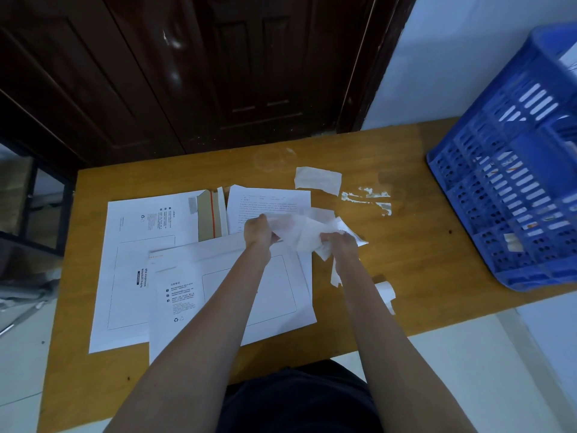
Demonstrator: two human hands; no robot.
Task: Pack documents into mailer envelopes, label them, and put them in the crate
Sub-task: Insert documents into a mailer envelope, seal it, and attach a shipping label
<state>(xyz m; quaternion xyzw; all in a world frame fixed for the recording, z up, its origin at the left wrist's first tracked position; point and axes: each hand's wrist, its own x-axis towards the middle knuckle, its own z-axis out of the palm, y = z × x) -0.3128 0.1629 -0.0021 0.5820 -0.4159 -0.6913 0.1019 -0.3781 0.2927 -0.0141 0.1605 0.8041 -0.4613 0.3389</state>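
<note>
1. My left hand (258, 230) and right hand (339, 245) both pinch a crumpled thin sheet (304, 230), perhaps label backing; it blurs.
2. It hides part of the printed document (268, 200).
3. Two mailer envelopes (193, 276) overlap beneath my forearms.
4. The blue crate (512, 189), cropped, stands right.

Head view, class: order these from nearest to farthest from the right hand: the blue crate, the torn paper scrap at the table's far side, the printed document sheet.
From the right hand:
1. Printed document sheet, just beyond and left, under the hands.
2. Torn paper scrap, farther back on the table.
3. Blue crate, far right at the table's edge.
</note>
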